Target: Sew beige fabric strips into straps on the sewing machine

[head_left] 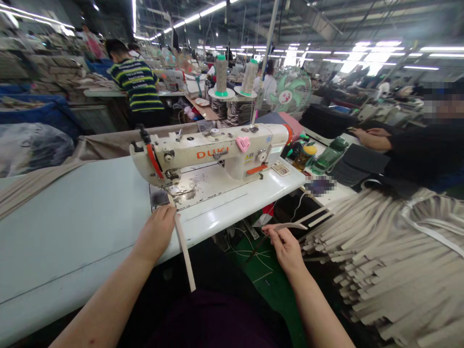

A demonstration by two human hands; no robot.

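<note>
The beige strip (183, 246) lies across the front edge of the white sewing table (72, 227), its upper end tucked under the presser foot of the sewing machine (210, 154) and its lower end hanging off the edge toward my lap. My left hand (156, 234) rests on the table at that front edge, fingers closed together and pressing the strip's left side just below the needle plate. My right hand (286, 246) is off the table's right front corner, thumb and fingers pinched on a second strip (290, 225) drawn from the big heap of strips (380, 261) to my right.

To do this well, I judge I should keep the left fingers flat and close to the foot so the strip feeds straight, not skewed, and keep them clear of the needle. The right hand should hold its strip lightly and level, so its end meets the first squarely.

Beyond the machine stand two thread cones (235, 77) and a green fan (292, 92). A person in a striped shirt (139, 87) works at the far table, and another person's arm (373, 140) rests on dark cloth at the right edge.
</note>
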